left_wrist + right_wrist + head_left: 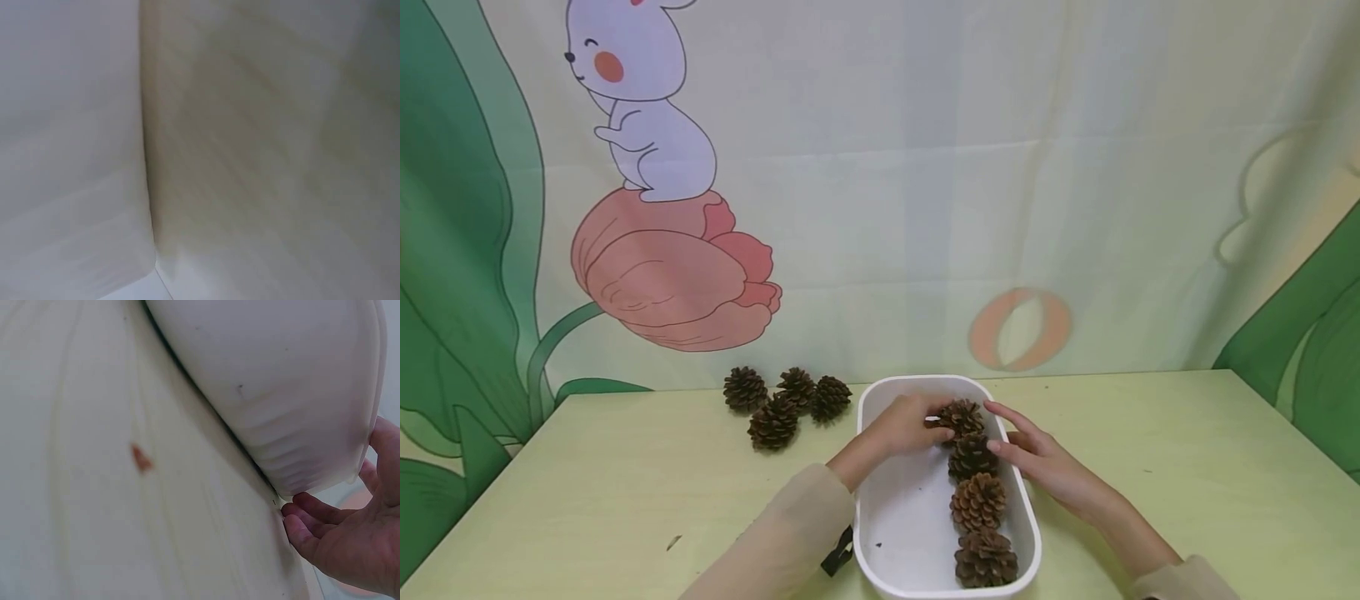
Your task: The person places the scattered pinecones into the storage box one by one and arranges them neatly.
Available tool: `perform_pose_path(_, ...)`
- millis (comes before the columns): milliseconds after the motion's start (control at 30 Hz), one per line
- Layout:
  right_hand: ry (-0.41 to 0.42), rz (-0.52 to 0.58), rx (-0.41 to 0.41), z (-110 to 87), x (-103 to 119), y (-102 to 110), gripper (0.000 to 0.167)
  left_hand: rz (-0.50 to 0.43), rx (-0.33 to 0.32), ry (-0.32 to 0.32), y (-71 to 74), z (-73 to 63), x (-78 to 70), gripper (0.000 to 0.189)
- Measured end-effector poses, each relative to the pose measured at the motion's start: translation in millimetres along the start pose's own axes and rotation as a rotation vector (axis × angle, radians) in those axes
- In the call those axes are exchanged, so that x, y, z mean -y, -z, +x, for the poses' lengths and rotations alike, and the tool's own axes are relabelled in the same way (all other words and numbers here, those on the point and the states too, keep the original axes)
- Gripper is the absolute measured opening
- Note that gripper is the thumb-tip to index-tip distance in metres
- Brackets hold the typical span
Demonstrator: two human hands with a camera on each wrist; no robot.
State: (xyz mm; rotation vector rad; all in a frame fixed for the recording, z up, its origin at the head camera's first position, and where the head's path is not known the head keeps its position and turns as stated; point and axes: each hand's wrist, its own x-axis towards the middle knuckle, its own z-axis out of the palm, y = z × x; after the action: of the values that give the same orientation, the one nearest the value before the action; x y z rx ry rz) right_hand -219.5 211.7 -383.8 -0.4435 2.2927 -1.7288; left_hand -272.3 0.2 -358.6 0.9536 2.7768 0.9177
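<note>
Pinching one of tray's (951,594) four pinecones (964,417), left grip (906,423); right grip (1060,473) spread; four outside.

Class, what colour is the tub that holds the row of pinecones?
White; the tub shows best in the head view.

Brown pinecones (978,502) — four rowed along white tub's right side (1022,492).

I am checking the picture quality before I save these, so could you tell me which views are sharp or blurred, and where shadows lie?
Head view: fairly evenly lit, the pine cones and box quite sharp; left wrist view: dim and blurred, a broad soft shadow on the table; right wrist view: right hand fairly clear, table softer, shadowed beside the box.
</note>
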Motion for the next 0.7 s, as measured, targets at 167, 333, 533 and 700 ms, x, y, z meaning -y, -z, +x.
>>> perform_pose_path(167,-0.002,0.008,-0.002,0.5,0,0,0.058,-0.007,0.023,0.017,2.0,-1.9,-1.6,0.048)
perform_pose_path(333,-0.008,0.011,0.000,0.5,0,-1,0.058,-0.016,0.004,0.018,9.5,-8.6,-7.7,0.047)
perform_pose_path(533,-0.008,0.009,0.000,0.4,1,-1,0.059,-0.062,-0.051,-0.008,21.7,-22.9,-10.4,0.044)
perform_pose_path(700,-0.012,0.009,-0.001,0.5,1,-1,0.059,-0.128,-0.102,-0.031,33.5,-37.9,-7.0,0.041)
